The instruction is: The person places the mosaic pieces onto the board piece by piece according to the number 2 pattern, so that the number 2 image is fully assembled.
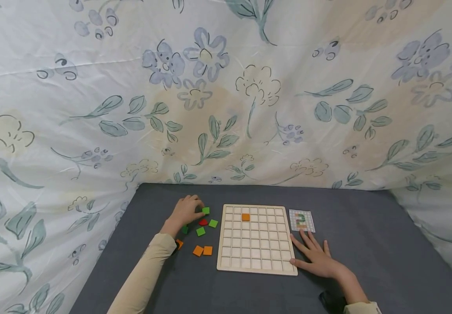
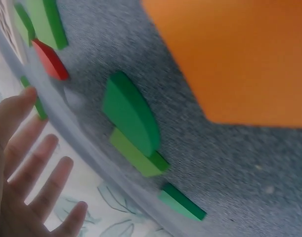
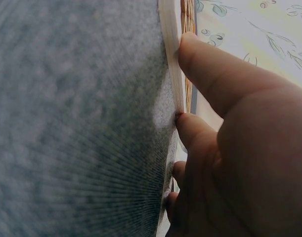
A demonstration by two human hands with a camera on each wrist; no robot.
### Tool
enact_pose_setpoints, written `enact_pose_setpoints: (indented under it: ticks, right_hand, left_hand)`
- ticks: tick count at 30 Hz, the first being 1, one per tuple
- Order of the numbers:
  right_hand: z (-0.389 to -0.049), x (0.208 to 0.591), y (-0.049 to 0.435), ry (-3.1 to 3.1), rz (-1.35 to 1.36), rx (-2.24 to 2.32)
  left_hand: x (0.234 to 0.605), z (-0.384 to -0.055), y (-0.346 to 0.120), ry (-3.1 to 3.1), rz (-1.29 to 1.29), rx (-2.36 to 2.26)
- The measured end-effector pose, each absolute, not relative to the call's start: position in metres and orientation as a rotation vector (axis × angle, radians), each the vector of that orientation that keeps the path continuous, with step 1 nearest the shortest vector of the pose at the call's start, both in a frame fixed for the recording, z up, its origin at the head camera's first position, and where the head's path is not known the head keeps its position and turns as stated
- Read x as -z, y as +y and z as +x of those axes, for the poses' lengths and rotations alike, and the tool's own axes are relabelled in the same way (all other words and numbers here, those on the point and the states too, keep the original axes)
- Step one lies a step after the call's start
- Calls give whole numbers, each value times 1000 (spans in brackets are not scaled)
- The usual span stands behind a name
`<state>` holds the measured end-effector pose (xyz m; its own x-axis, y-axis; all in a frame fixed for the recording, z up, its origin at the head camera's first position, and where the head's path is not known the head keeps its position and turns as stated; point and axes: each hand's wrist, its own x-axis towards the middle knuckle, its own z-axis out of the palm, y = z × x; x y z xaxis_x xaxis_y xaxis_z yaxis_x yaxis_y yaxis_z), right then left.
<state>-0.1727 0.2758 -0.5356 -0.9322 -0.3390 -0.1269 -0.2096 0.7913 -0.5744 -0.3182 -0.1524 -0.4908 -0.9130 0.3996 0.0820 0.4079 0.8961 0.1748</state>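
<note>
My left hand (image 1: 186,211) pinches a light green square tile (image 1: 206,210) between thumb and index finger, left of the wooden grid board (image 1: 256,273). The left wrist view shows that tile edge-on at the thumb tip, the other fingers loosely extended. Just below it on the cloth lie a red piece (image 1: 203,222) and two more light green tiles (image 1: 213,223). One orange tile (image 1: 245,217) sits in the board's second row from the top. My right hand (image 1: 320,260) lies with fingers spread, thumb and index fingertips at the board's right edge, middle fingertip by the pattern card (image 1: 302,220).
Two orange tiles (image 1: 198,250) lie left of the board's lower part. Another orange tile (image 1: 180,244) and a dark green piece (image 1: 185,229) are partly hidden by the left wrist. A floral cloth (image 1: 226,109) hangs behind the dark grey table cover (image 1: 347,218).
</note>
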Motion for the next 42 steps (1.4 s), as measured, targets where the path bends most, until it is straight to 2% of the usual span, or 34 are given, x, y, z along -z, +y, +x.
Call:
enact_pose_setpoints:
  ticks: [13,22,42]
  right_hand:
    - [-171,522,271,2730,-421,832]
    - [-171,530,275,2743,-453,862]
    - [-170,521,271,2708,-444,849]
  left_hand:
    - [488,-319,-130,-3011,-725,287]
    - [482,-319,-112,-2989,-770,282]
    - [481,-318,-80,-2939,-906,301]
